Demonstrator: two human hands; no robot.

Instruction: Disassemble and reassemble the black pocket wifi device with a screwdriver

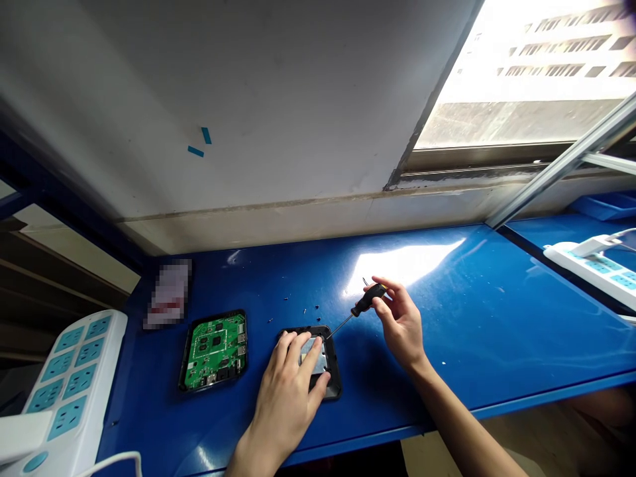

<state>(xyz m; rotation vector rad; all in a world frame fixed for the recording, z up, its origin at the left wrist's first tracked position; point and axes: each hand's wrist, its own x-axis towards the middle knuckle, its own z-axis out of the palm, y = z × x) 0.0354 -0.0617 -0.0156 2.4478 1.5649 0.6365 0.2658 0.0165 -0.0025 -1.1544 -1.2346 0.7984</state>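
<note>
My right hand point(401, 326) grips a black screwdriver point(368, 299) with a thin metal shaft. The shaft slants down to the left, and its tip meets the upper right part of a black plastic cover point(336, 381). Fingers spread, my left hand point(291, 377) lies over the cover and presses on it. A silvery metal plate point(320, 361) shows inside the cover between my fingers. My palm hides the cover's left side. Left of that hand, a green circuit board point(216, 348) sits in a black case half. Several small screws point(305, 311) lie loose behind the cover.
A white power strip point(112, 331) with blue sockets stands at the left edge. Behind the circuit board lies a blurred-out flat object point(169, 291). Another power strip point(593, 265) and a blue tray point(606, 205) are at the far right. A wall point(278, 225) borders the blue table point(477, 318).
</note>
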